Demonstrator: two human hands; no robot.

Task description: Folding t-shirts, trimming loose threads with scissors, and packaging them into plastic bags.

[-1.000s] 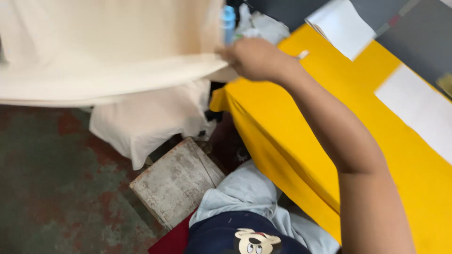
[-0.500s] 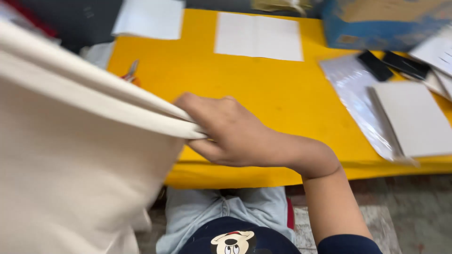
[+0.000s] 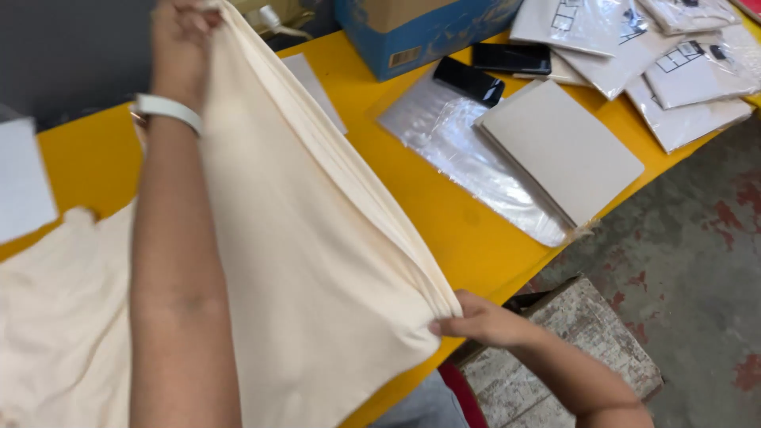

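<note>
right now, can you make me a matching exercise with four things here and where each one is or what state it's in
Things:
1. cream cloth
2. white wristband
3. blue cardboard box
4. two black phones

Places or states:
A. lying flat between the box and the grey board
B. at the far edge of the yellow table
C. stretched between the left hand and right hand
D. around the left wrist

Pairs: 1-C, 2-D, 3-B, 4-A
</note>
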